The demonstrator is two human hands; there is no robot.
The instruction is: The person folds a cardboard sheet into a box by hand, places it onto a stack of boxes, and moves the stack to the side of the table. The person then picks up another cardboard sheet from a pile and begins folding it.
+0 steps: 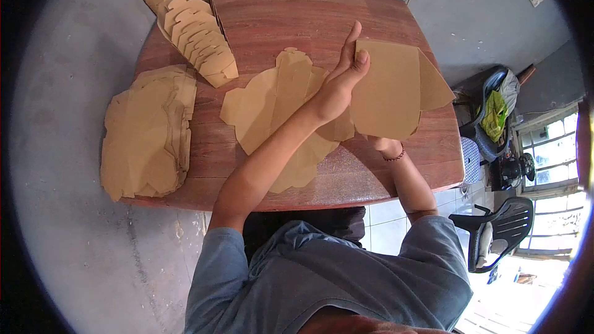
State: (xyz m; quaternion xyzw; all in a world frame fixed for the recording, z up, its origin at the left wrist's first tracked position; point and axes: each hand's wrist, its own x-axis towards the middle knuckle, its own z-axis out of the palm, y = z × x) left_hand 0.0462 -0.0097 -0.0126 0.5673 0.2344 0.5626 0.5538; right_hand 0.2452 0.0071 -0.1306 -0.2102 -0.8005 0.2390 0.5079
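Observation:
A partly folded brown cardboard box is held above the right part of the wooden table, a pointed flap sticking out on its right side. My left hand is at its left edge, with the thumb by the upper corner and one finger stretched upward; the other fingers are partly hidden. My right hand supports it from below at the lower edge, its fingers mostly hidden behind the cardboard. Under my left forearm, a flat unfolded cardboard blank lies on the table.
A stack of flat cardboard blanks lies at the table's left edge. Behind it, an open cardboard container holds a row of folded pieces. The reddish wooden table meets the grey wall. Chairs stand to the right, near a window.

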